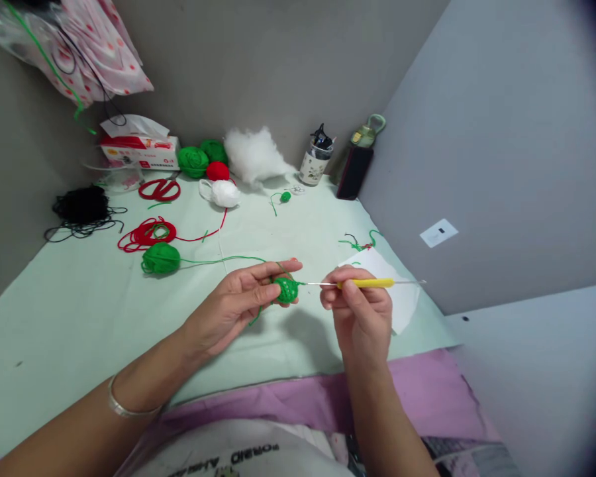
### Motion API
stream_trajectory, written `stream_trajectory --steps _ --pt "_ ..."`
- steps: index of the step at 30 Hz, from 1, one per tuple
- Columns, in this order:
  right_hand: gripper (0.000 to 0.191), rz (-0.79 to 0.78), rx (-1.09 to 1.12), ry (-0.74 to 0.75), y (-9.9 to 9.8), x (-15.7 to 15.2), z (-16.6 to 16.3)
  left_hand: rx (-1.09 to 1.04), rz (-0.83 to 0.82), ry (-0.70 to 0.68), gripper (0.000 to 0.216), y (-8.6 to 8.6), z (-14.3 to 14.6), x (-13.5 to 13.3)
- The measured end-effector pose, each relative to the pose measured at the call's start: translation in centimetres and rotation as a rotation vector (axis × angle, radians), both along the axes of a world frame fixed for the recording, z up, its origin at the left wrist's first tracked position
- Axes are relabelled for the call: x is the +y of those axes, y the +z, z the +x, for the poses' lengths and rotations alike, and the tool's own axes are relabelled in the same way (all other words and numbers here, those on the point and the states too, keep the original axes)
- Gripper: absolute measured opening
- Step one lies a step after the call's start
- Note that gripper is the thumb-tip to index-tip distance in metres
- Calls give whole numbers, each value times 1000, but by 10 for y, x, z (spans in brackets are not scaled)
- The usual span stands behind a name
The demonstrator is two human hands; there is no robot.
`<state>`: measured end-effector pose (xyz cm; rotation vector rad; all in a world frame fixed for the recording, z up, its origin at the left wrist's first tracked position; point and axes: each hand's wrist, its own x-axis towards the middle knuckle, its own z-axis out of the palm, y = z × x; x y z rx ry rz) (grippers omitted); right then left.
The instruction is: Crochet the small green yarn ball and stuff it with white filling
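Note:
Between the thumb and fingers of my left hand [246, 291] is a small rounded green crochet piece [287, 289]. A short green tail hangs below it. My right hand [360, 301] grips a crochet hook [372, 283] by its yellow handle. The hook's thin metal shaft points left, and its tip meets a green loop drawn out from the piece. A green strand runs over my left index finger and back to a green yarn ball [161, 258] on the table.
Along the back stand a tissue box [139, 154], green and red yarn balls, white stuffing [255, 156], a pen jar [315, 164], a bottle [367, 132] and a phone [355, 173]. Red scissors [159, 190], black yarn [84, 205] and red yarn [146, 234] lie left. White paper [402, 308] lies right.

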<state>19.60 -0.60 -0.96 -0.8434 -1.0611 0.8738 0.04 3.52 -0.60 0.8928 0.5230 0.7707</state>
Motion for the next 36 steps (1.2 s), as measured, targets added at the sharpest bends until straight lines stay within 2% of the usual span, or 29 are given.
stream_trajectory --steps 4,9,17,23,27,33,36 --pt "12 22 -36 114 -2 2 -6 86 150 49 47 -2 4 -3" --pt "13 85 -196 75 -10 5 -15 219 314 167 57 -6 8 -5" --pt "11 -166 189 231 -10 9 -30 430 749 478 51 -11 10 -10" --pt "10 -188 119 269 -5 14 -31 520 948 546 53 -11 5 -4" --pt "12 -86 26 221 -8 15 -30 550 920 524 55 -10 1 -1" --pt "12 -59 -6 202 -12 17 -32 462 530 425 65 -6 2 -2" --pt "13 -83 -14 204 -11 18 -32 442 440 387 69 -5 3 -2"
